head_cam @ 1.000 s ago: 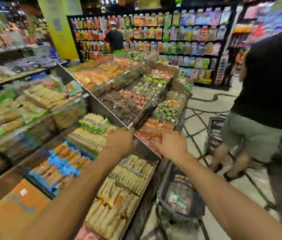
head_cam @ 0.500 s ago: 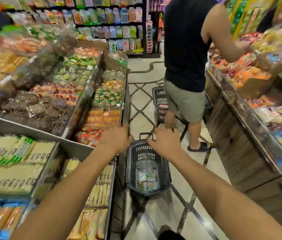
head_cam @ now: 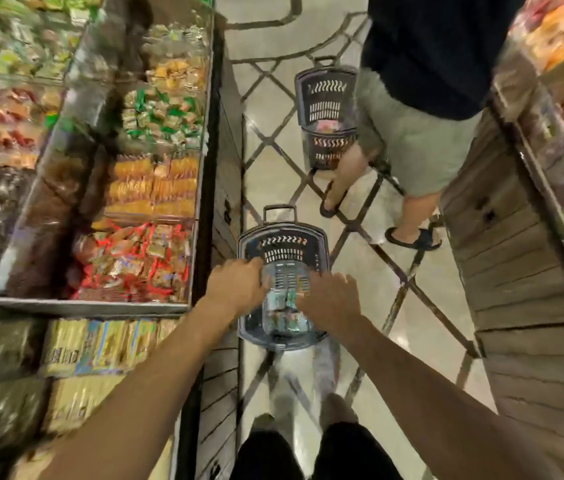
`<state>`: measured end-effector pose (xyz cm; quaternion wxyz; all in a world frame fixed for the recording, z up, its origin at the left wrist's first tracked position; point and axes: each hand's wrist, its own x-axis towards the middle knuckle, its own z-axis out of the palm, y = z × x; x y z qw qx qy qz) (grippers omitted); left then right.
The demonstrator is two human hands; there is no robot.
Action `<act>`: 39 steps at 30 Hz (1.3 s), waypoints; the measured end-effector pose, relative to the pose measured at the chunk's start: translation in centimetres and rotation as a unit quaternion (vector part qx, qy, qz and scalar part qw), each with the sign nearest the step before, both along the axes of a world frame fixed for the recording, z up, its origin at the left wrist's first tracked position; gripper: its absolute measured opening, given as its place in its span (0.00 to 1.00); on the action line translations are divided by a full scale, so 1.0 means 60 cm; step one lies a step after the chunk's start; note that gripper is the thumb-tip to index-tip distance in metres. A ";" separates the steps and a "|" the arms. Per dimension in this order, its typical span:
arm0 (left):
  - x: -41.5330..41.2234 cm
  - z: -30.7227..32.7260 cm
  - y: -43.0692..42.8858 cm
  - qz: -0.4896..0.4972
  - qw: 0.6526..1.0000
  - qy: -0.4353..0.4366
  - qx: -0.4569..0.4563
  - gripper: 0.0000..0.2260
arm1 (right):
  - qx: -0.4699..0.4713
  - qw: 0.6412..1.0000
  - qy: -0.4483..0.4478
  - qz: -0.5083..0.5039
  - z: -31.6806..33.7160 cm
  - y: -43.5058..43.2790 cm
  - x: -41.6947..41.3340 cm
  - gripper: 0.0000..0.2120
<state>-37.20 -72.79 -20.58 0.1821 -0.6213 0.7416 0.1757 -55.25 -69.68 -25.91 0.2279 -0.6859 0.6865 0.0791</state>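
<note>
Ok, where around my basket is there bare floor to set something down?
Bare floor lies right of the near basket, up to the wooden display. A smaller bare patch lies between it and the far basket. Ahead right is crowded by the other shopper, and the snack bins on the left are packed full.

A shopper (head_cam: 422, 133) stands beside a dark basket (head_cam: 329, 112); snack bins (head_cam: 155, 202) left

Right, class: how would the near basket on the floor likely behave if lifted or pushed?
The basket looks like rigid slotted plastic, so it should keep its shape. Only a few packets lie in it, so it is probably light for its size. On the glossy floor it may slide easily when pushed.
</note>
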 end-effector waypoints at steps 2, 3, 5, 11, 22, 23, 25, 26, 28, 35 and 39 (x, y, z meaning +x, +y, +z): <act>-0.003 -0.071 -0.025 0.027 0.999 0.010 0.014 0.21 | 0.034 0.999 -0.019 0.011 -0.068 -0.022 -0.009 0.20; -0.004 -0.109 -0.037 0.037 0.999 0.011 0.025 0.22 | 0.050 0.998 -0.021 0.020 -0.104 -0.030 -0.014 0.19; -0.003 -0.187 -0.053 0.064 0.996 0.018 0.064 0.22 | 0.073 0.996 -0.003 0.048 -0.167 -0.043 -0.019 0.17; -0.004 -0.431 -0.059 0.098 0.981 0.027 0.163 0.19 | 0.110 0.994 -0.013 0.027 -0.374 -0.072 -0.020 0.17; 0.020 -0.823 -0.053 0.154 0.956 -0.006 0.250 0.19 | 0.206 0.977 -0.036 -0.044 -0.739 -0.080 0.025 0.22; 0.023 -0.851 -0.052 0.156 0.955 -0.006 0.251 0.18 | 0.209 0.977 -0.029 -0.036 -0.769 -0.079 0.027 0.21; 0.030 -0.904 -0.050 0.150 0.954 -0.008 0.261 0.17 | 0.230 0.971 -0.021 -0.057 -0.823 -0.085 0.035 0.17; 0.033 -0.930 -0.050 0.151 0.952 -0.010 0.267 0.16 | 0.241 0.968 -0.022 -0.071 -0.848 -0.090 0.039 0.17; 0.040 -0.974 -0.050 0.159 0.946 -0.016 0.281 0.14 | 0.250 0.963 -0.044 -0.086 -0.887 -0.097 0.047 0.18; 0.040 -1.109 -0.059 0.331 0.912 0.083 0.227 0.22 | 0.218 0.916 -0.156 -0.297 -1.086 -0.058 0.050 0.32; 0.043 -1.176 -0.069 0.448 0.845 0.153 0.247 0.19 | 0.242 0.849 -0.191 -0.430 -1.108 -0.083 0.059 0.41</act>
